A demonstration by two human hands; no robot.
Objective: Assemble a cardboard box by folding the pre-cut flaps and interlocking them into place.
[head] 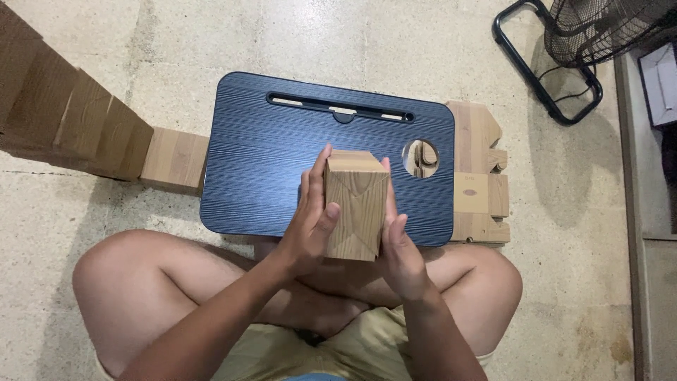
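Both my hands hold up a wood-patterned box (356, 204), folded shut, above the near edge of a dark blue lap tray (268, 162). My left hand (310, 226) wraps its left side, thumb across the front face. My right hand (398, 243) presses flat against its right side. The box shows diagonal fold seams on its front face and stands upright between my palms.
I sit cross-legged on a speckled concrete floor. A row of finished wood-patterned boxes (77, 123) runs along the left. Flat unfolded box blanks (479, 176) lie right of the tray. A black fan (599, 32) and its stand sit top right.
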